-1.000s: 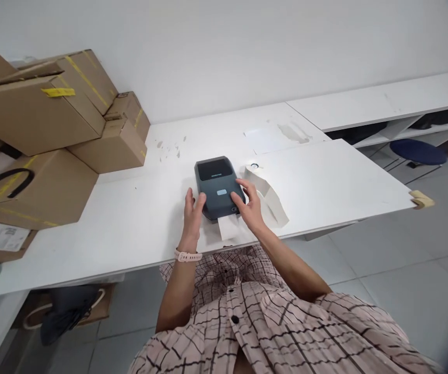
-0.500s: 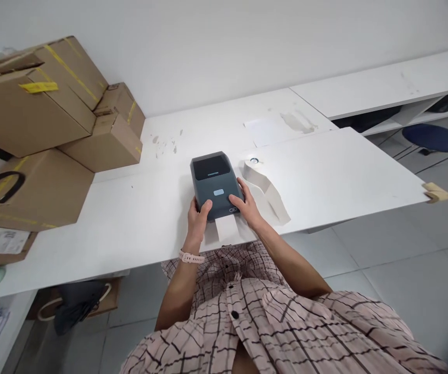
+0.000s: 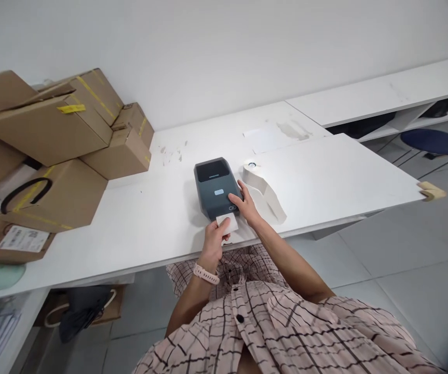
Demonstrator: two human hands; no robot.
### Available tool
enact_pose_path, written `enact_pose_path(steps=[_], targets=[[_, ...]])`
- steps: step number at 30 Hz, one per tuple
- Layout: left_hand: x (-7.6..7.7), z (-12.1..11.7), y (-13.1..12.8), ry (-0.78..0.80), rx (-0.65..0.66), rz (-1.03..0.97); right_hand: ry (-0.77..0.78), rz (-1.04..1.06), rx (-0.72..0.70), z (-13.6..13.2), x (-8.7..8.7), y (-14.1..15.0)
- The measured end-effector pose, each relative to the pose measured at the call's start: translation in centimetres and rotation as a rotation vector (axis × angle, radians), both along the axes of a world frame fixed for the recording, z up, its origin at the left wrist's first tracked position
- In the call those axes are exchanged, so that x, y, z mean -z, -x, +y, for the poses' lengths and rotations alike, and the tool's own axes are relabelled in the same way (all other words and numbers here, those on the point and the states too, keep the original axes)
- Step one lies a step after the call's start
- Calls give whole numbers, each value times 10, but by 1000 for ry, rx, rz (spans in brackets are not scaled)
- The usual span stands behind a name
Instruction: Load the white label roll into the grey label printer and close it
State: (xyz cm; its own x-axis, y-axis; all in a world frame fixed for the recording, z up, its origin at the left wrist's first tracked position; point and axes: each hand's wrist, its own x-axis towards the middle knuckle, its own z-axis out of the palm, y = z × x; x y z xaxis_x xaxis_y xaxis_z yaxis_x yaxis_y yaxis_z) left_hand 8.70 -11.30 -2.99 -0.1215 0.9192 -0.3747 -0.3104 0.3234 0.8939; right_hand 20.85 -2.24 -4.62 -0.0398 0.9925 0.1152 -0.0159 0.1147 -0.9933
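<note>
A dark grey label printer [image 3: 216, 182] with a black window and a small light-coloured button sits near the front edge of the white table. From its front slot comes a white label strip [image 3: 228, 223]. My left hand [image 3: 214, 240] is closed on that strip, thumb on top. My right hand [image 3: 245, 205] rests on the printer's front right corner, thumb on the top and fingers along the side. Right of the printer lies a roll of labels [image 3: 252, 165] with a long curled backing strip [image 3: 268, 195] trailing toward the table edge.
Cardboard boxes [image 3: 44, 130] are stacked at the left of the table [image 3: 161, 228]. A white sheet [image 3: 262, 139] lies at the back. A blue stool [image 3: 433, 141] stands to the right, and a foam guard [image 3: 432, 191] covers the table's right corner.
My left hand has let go of the printer's left side and moved to the label strip at its front, gripping it. My right hand stays on the printer. The view has shifted slightly.
</note>
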Motion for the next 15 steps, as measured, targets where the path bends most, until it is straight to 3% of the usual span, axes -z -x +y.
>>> enact_pose_path(steps=[4, 6, 8, 12, 15], targets=[[9, -6, 5, -42, 11, 110, -424, -378, 153, -8, -26, -3], [18, -16, 12, -69, 29, 163, -677, -538, 94, -14, -39, -3], [23, -25, 22, -94, -18, 226, -832, -652, 10, -20, -47, -2], [14, -25, 41, -177, -310, 397, -853, -788, 6, -27, -48, 5], [-3, -7, 44, -301, -338, 475, -782, -779, -30, -28, -48, 7]])
